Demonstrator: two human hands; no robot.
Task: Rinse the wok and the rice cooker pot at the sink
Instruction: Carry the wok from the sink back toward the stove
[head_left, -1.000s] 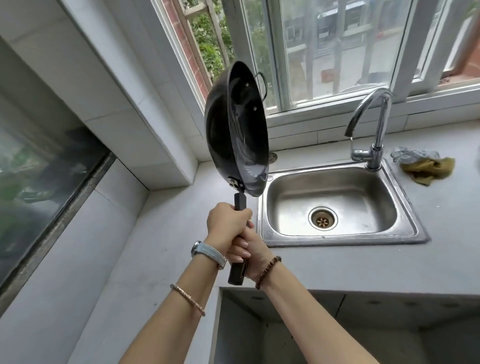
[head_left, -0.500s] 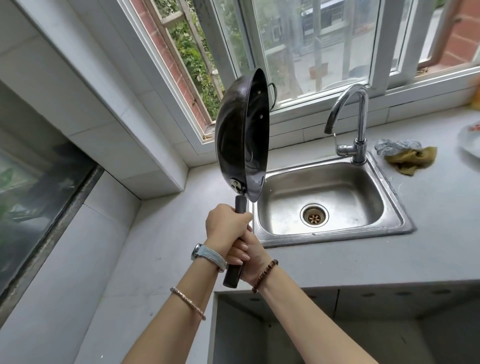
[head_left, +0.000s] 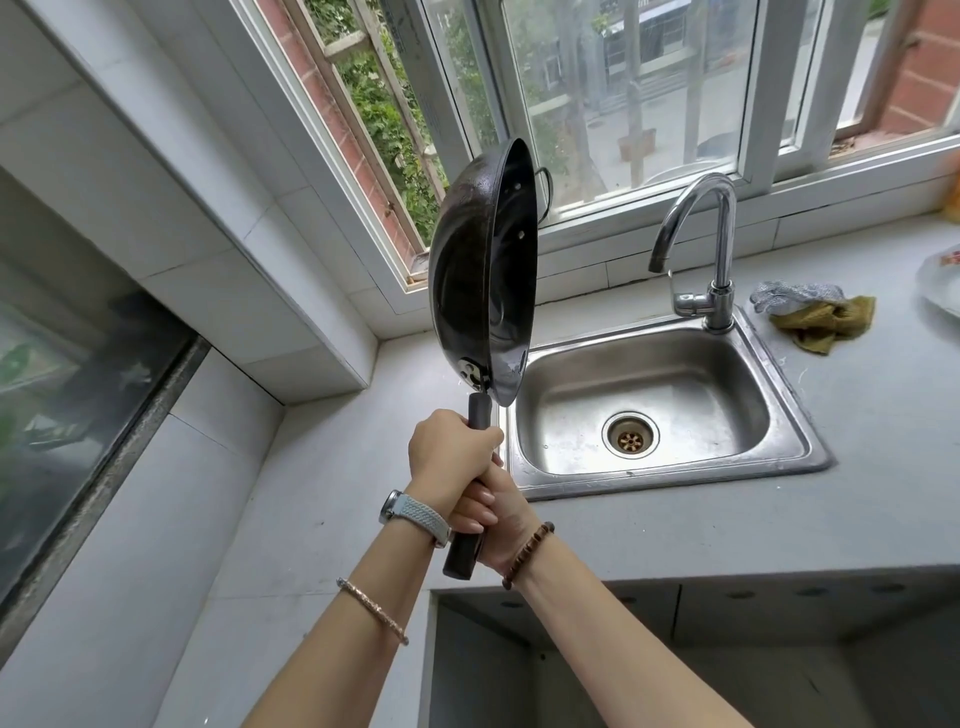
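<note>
The wok (head_left: 483, 280) is held up on edge above the desk (head_left: 322, 493), just left of the sink (head_left: 675, 480), with its hollow turned right toward the faucet (head_left: 722, 234) and its dark underside turned toward the tiled wall (head_left: 234, 291); it is not yet over the basin. The long handle (head_left: 460, 556) is gripped by both hands: the left hand (head_left: 452, 452) is wrapped round the upper part just beneath the bowl, and the right hand (head_left: 501, 519) is curled round the lower part, its fingers (head_left: 475, 506) pressed together against the grip. Because the weight is carried high above the hands, a twist of the bowl is judged to be the main risk; if the grip is loosened or the handle is wet, the wok could be rolled sideways and dropped onto the desk or the steel rim. A swing to the right could bring the wok's edge against the curved spout, since the faucet stands between the basin and the window (head_left: 623, 93). The small loop handle (head_left: 545, 192) at the far rim is seen close to the glass, though how near it really is cannot be told. Should water be run into a bowl held this steeply, it would probably be thrown onto the desk. The rice cooker pot is not in view, so room for it in the sink cannot be judged.
</note>
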